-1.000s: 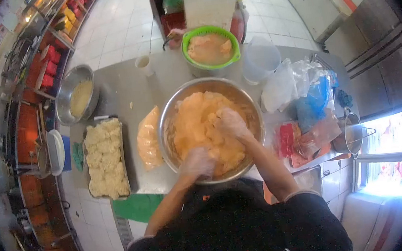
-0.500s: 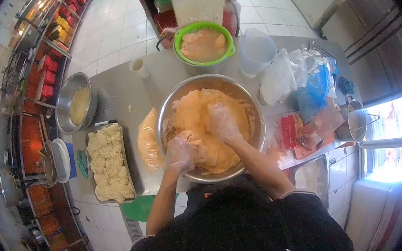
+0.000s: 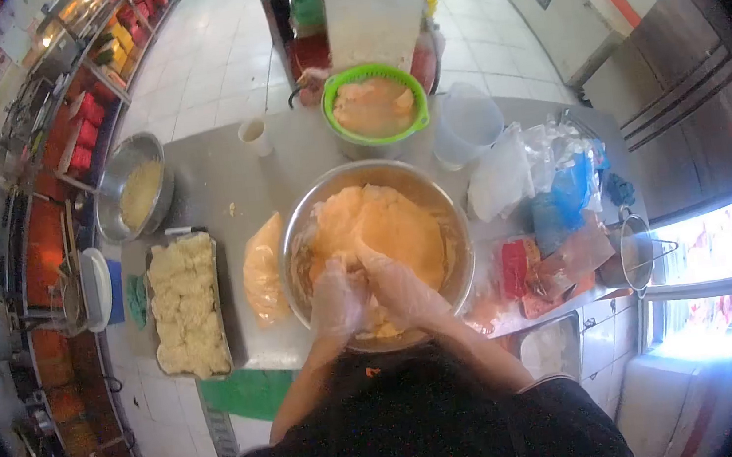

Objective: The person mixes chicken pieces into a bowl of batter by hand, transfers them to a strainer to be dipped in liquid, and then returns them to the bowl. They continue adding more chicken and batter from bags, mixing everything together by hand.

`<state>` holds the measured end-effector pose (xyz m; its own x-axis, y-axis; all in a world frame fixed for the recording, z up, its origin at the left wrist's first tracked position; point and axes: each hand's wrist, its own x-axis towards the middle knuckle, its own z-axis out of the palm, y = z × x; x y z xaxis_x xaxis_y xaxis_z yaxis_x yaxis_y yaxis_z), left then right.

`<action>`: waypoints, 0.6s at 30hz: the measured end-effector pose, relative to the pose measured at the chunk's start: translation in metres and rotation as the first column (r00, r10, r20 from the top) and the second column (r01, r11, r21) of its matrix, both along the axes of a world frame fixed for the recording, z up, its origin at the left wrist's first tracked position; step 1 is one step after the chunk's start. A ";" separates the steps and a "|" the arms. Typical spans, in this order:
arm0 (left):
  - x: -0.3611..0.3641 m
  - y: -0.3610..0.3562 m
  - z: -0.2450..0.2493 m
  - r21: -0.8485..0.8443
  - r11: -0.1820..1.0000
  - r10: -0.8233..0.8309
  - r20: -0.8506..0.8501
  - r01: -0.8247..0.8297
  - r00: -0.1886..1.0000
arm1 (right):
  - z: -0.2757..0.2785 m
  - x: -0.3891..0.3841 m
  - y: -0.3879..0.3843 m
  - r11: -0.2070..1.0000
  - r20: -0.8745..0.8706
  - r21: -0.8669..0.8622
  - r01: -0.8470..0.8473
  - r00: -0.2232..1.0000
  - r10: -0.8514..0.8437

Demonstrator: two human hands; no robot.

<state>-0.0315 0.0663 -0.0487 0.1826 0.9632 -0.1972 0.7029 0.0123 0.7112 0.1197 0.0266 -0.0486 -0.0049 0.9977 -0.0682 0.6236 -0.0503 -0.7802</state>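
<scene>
A big steel bowl [image 3: 470, 280] in front of me holds orange breading flour [image 3: 401, 225] heaped over lumpy pieces that look like raw chicken. Both my hands are inside its near half, in clear plastic gloves dusted with flour. My left hand [image 3: 341, 301] is closed, its fingers curled at a flour-coated piece that is mostly hidden. Close against it, my right hand [image 3: 401, 287] has its fingers pressed together and pointing towards the left one; what they grip, if anything, is out of sight. A bag of orange flour [image 3: 264, 270] lies just left of the bowl.
Behind the bowl stand a green colander [image 3: 421, 116] with chicken pieces in liquid and a clear plastic jug [image 3: 467, 124]. At left are a tray of pale coated pieces [image 3: 187, 305] and a steel bowl of crumbs [image 3: 144, 194]. Plastic bags [image 3: 547, 165] and red packets [image 3: 520, 270] lie right.
My right hand has come from the bowl's far middle back towards me, beside the left. My left hand has shifted slightly nearer. The whole view has tilted a little.
</scene>
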 end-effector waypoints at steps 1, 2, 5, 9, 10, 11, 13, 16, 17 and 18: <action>0.005 0.002 0.013 -0.120 0.992 0.040 0.015 -0.038 0.999 | 0.004 0.001 0.000 0.998 -0.112 -0.063 0.027 0.993 -0.034; -0.001 0.002 -0.002 -0.081 0.996 -0.023 0.192 0.039 0.981 | -0.018 0.008 0.003 0.997 0.015 -0.073 -0.040 0.999 0.041; -0.008 -0.007 -0.004 -0.092 0.989 -0.060 0.466 0.116 0.883 | -0.010 0.026 0.005 0.980 0.004 -0.141 -0.143 0.989 0.145; -0.001 -0.013 0.000 0.069 0.973 0.158 0.496 -0.220 0.854 | 0.045 0.050 -0.001 0.996 -0.060 0.067 -0.060 0.996 0.064; 0.003 -0.012 0.010 -0.029 0.958 0.252 0.550 -0.284 0.796 | 0.020 0.051 -0.001 0.993 -0.139 0.092 -0.070 0.987 0.083; 0.005 -0.014 0.016 -0.133 0.934 0.344 0.587 -0.331 0.733 | -0.004 0.052 0.000 0.990 -0.217 0.117 -0.081 0.971 0.105; -0.013 -0.015 -0.008 -0.224 0.968 0.236 0.683 -0.108 0.691 | -0.005 0.061 0.009 0.911 0.243 0.318 -0.263 0.951 0.190; -0.022 -0.010 -0.023 -0.089 0.996 0.075 0.613 -0.025 0.786 | 0.081 0.075 0.038 0.969 -0.416 -0.236 -0.067 0.909 -0.039; -0.024 -0.010 -0.025 -0.008 1.000 0.029 0.534 -0.029 0.845 | 0.089 0.078 0.049 0.985 -0.431 -0.171 -0.021 0.900 -0.055; -0.027 -0.011 -0.023 -0.041 0.999 0.029 0.513 -0.009 0.858 | 0.096 0.081 0.061 0.995 -0.449 -0.101 0.028 0.891 -0.071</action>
<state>-0.0583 0.0553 -0.0721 0.2496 0.9615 -0.1150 0.2378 0.0543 0.9698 0.2005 0.0878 0.0471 -0.0075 0.9872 -0.1591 0.2004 -0.1544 -0.9675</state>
